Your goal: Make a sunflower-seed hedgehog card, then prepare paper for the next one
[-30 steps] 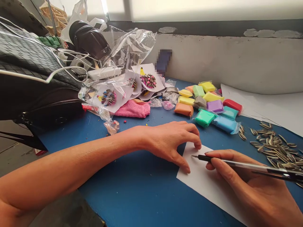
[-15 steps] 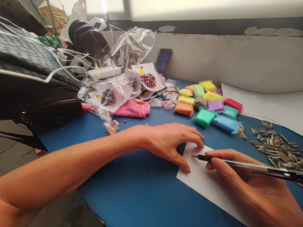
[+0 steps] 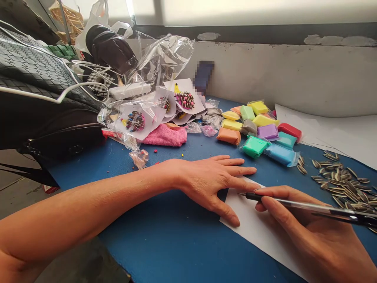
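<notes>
A sheet of white paper (image 3: 250,224) lies on the blue tabletop, partly covered by both hands. My left hand (image 3: 215,181) rests flat with its fingers spread, thumb and index finger on the paper's far left end and the other fingers reaching over the blue surface. My right hand (image 3: 312,228) grips a pen (image 3: 294,203) with a black grip and clear barrel. The pen's tip points at the paper beside my left index finger; whether it touches the sheet I cannot tell.
Wrapped blocks of coloured clay (image 3: 255,146) lie beyond my hands. Sunflower seeds (image 3: 344,181) are heaped at the right, near more white sheets (image 3: 330,129). A pink cloth (image 3: 165,135), seed-and-clay figures on paper (image 3: 185,100) and a black bag (image 3: 59,118) stand left.
My left hand has flattened, its fingers stretching out from a curled pose and its thumb shifting slightly nearer to me. My right hand with the pen has hardly moved.
</notes>
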`<state>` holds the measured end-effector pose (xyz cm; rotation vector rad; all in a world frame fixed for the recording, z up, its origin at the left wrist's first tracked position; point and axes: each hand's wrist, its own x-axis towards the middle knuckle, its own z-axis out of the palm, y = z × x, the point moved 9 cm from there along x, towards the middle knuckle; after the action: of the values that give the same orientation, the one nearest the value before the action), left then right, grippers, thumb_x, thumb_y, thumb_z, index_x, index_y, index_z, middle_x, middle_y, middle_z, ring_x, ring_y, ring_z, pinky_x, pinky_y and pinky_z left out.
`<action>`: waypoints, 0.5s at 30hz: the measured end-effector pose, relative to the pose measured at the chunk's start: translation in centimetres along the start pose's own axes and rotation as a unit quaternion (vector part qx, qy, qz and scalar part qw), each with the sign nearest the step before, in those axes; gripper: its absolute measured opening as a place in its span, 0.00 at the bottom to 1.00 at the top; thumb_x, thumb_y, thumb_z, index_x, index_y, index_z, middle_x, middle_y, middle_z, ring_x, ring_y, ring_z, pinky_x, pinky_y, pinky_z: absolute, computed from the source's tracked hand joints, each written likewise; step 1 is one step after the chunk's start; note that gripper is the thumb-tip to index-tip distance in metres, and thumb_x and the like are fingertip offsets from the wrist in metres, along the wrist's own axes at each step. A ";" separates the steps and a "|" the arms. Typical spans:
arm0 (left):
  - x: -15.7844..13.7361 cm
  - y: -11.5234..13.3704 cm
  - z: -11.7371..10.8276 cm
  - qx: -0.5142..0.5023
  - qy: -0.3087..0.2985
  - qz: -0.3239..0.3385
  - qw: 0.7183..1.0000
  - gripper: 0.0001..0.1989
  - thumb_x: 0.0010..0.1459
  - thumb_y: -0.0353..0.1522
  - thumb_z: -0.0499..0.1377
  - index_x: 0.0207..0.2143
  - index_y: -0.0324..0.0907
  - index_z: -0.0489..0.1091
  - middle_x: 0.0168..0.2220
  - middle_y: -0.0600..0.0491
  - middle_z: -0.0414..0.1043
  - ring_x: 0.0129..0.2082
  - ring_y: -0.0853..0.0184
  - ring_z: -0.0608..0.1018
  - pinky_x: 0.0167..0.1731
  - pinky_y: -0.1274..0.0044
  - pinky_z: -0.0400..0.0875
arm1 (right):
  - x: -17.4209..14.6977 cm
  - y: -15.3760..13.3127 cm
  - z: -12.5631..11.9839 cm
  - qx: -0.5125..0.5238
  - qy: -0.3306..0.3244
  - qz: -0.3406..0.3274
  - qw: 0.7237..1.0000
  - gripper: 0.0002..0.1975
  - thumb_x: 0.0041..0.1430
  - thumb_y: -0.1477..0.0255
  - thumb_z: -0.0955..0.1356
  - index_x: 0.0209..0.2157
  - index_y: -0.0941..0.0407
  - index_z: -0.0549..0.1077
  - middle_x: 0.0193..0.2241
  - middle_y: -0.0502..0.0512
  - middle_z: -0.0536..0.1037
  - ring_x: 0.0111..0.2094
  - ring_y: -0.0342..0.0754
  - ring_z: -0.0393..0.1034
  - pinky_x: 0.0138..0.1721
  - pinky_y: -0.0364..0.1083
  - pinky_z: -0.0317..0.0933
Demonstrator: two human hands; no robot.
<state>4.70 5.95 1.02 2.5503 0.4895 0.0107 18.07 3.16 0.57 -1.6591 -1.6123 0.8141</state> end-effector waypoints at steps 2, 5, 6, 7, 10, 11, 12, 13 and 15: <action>0.0 0.0 0.0 -0.002 -0.004 0.000 1.000 0.41 0.59 0.49 0.59 0.70 0.50 0.49 0.73 0.52 0.37 0.72 0.55 0.37 0.68 0.61 0.33 | 0.0 0.1 -0.2 -0.013 0.002 -0.002 1.000 0.10 0.54 0.57 0.70 0.35 0.46 0.80 0.26 0.44 0.82 0.23 0.44 0.74 0.27 0.40 0.70; 0.0 0.0 -0.1 -0.007 -0.003 0.000 1.000 0.41 0.59 0.50 0.60 0.70 0.50 0.50 0.73 0.51 0.37 0.72 0.55 0.37 0.68 0.60 0.32 | 0.1 0.0 -0.3 -0.016 0.008 -0.004 1.000 0.11 0.53 0.56 0.71 0.34 0.46 0.81 0.24 0.45 0.81 0.22 0.45 0.73 0.25 0.42 0.70; 0.0 0.0 -0.1 -0.009 -0.002 0.001 1.000 0.41 0.59 0.50 0.60 0.70 0.50 0.51 0.73 0.51 0.37 0.72 0.55 0.37 0.68 0.60 0.32 | 0.1 0.0 -0.3 -0.013 0.009 -0.005 1.000 0.11 0.53 0.56 0.71 0.33 0.46 0.81 0.24 0.45 0.81 0.21 0.45 0.72 0.25 0.42 0.70; 0.0 0.0 -0.1 -0.010 0.000 0.001 1.000 0.41 0.59 0.50 0.60 0.70 0.50 0.51 0.73 0.51 0.37 0.72 0.55 0.37 0.68 0.60 0.32 | 0.0 -0.1 -0.2 -0.007 0.008 -0.004 1.000 0.11 0.52 0.56 0.71 0.33 0.46 0.81 0.23 0.45 0.81 0.20 0.45 0.72 0.25 0.43 0.71; 0.0 -0.1 -0.1 -0.013 0.005 0.000 1.000 0.41 0.58 0.50 0.60 0.69 0.50 0.52 0.73 0.52 0.38 0.72 0.56 0.38 0.68 0.60 0.33 | -0.1 -0.1 0.1 0.028 0.005 0.004 1.000 0.11 0.53 0.56 0.71 0.32 0.46 0.80 0.23 0.46 0.81 0.21 0.46 0.72 0.28 0.44 0.73; 0.0 -0.1 -0.1 -0.013 0.009 0.000 1.000 0.41 0.58 0.50 0.60 0.69 0.49 0.52 0.73 0.52 0.39 0.72 0.56 0.39 0.68 0.60 0.34 | -0.1 -0.1 0.1 0.036 0.006 0.007 0.999 0.11 0.53 0.56 0.71 0.32 0.46 0.80 0.23 0.46 0.81 0.21 0.47 0.73 0.28 0.44 0.73; 0.0 -0.1 -0.2 -0.014 0.012 0.002 1.000 0.41 0.58 0.50 0.61 0.69 0.49 0.52 0.73 0.52 0.39 0.72 0.55 0.40 0.68 0.60 0.35 | -0.1 -0.1 0.1 0.037 0.008 0.008 0.999 0.11 0.53 0.56 0.71 0.32 0.46 0.80 0.23 0.46 0.81 0.22 0.47 0.73 0.27 0.44 0.72; 0.0 -0.1 -0.2 -0.014 0.014 0.002 1.000 0.41 0.58 0.50 0.61 0.69 0.49 0.52 0.73 0.52 0.40 0.72 0.54 0.40 0.68 0.60 0.35 | -0.2 -0.1 0.0 0.029 0.009 0.007 1.000 0.11 0.53 0.56 0.71 0.33 0.46 0.80 0.23 0.46 0.81 0.21 0.46 0.73 0.27 0.43 0.72; 0.0 0.0 -0.2 -0.013 0.013 0.003 1.000 0.41 0.58 0.50 0.61 0.69 0.50 0.52 0.73 0.52 0.40 0.72 0.54 0.41 0.68 0.60 0.35 | -0.1 -0.2 -0.1 0.000 0.009 0.004 1.000 0.11 0.54 0.56 0.70 0.34 0.46 0.80 0.23 0.45 0.81 0.20 0.45 0.73 0.26 0.42 0.72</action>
<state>4.67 6.07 1.15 2.5287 0.4879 0.0521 18.05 3.02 0.78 -1.6706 -1.5943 0.8004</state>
